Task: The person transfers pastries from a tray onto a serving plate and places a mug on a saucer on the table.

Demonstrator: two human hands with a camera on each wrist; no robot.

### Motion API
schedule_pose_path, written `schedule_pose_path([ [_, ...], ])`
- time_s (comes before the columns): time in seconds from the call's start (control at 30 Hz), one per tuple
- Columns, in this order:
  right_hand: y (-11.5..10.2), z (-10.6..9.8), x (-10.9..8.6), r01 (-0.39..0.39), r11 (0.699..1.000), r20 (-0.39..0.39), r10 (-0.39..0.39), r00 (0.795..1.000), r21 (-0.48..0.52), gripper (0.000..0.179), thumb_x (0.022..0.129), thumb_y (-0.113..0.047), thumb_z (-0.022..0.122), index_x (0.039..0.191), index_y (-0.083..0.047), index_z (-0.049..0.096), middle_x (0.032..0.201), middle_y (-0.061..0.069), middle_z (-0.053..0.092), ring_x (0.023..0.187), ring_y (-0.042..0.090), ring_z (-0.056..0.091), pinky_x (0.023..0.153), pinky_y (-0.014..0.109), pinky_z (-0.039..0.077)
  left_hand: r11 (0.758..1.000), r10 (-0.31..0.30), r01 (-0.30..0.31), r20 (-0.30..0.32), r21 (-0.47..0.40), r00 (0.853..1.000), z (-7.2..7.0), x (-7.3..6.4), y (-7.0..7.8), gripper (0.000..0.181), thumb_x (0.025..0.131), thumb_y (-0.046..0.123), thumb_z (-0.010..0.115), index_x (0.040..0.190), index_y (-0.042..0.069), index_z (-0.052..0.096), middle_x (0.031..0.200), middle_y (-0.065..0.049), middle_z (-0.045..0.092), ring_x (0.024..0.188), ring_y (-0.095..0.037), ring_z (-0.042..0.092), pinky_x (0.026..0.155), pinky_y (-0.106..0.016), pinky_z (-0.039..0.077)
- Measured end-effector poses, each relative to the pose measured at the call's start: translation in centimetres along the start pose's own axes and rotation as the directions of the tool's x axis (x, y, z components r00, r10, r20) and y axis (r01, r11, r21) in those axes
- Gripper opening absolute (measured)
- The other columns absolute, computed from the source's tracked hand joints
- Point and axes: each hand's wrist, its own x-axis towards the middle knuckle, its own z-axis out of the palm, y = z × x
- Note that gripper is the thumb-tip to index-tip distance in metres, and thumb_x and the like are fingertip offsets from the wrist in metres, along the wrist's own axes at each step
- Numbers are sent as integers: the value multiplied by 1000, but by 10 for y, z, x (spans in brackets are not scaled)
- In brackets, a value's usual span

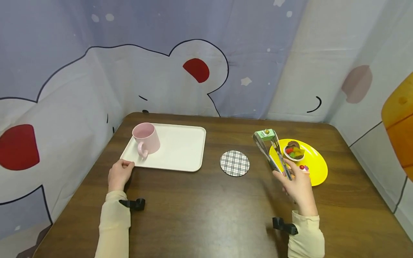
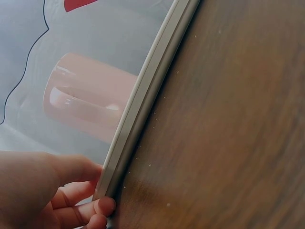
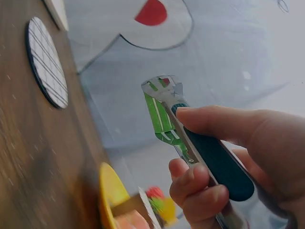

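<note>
My left hand pinches the near left corner of a white rectangular tray. On the tray's left part a pink mug stands upright, its handle towards me. My right hand grips metal tongs with dark green handle grips, thumb pressing one side in the right wrist view. Between the tongs' tips is a small green cake piece, held up above the table. Under and beside this hand lies a yellow plate, partly hidden by the hand and tongs.
The plate bears a fruit-topped dessert in a white cup and a cake piece with a red berry, partly hidden by the right hand. Between tray and plate a round checked coaster lies on the brown wooden table. A printed curtain hangs behind.
</note>
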Motion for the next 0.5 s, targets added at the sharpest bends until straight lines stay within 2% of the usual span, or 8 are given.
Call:
schedule_pose_path([
  [0.13, 8, -14, -8, -44, 999, -52, 43, 998, -22, 73, 88, -43, 66, 148, -13, 37, 107, 22, 61, 48, 14, 57, 44, 28, 44, 1000, 1, -1, 1, -1, 1000, 1, -1, 0, 38, 95, 28, 51, 113, -4, 60, 100, -21, 61, 87, -31, 55, 69, -34, 36],
  [0.23, 15, -23, -13, -83, 996, -87, 80, 993, -31, 73, 88, -44, 66, 147, -12, 38, 85, 16, 65, 45, 14, 56, 42, 29, 43, 1000, 4, -4, -4, 1, 1000, 1, -2, 0, 37, 94, 27, 51, 112, -4, 61, 99, -21, 62, 87, -31, 55, 69, -34, 36],
  [0.37, 27, -32, -18, -119, 992, -116, 113, 987, -42, 74, 89, -43, 65, 147, -8, 36, 70, 10, 63, 43, 13, 55, 41, 29, 43, 1000, 18, -18, -12, 5, 1000, 1, -1, 0, 37, 94, 27, 52, 111, -4, 61, 99, -21, 62, 87, -31, 56, 69, -34, 36],
  [0.5, 38, -37, -22, -119, 991, -177, 107, 978, -57, 70, 89, -37, 67, 145, -7, 39, 75, 11, 63, 42, 14, 55, 42, 27, 44, 1000, 20, -20, -16, 4, 1000, 1, -2, -1, 38, 94, 27, 51, 112, -4, 61, 101, -22, 63, 87, -31, 56, 70, -34, 37],
])
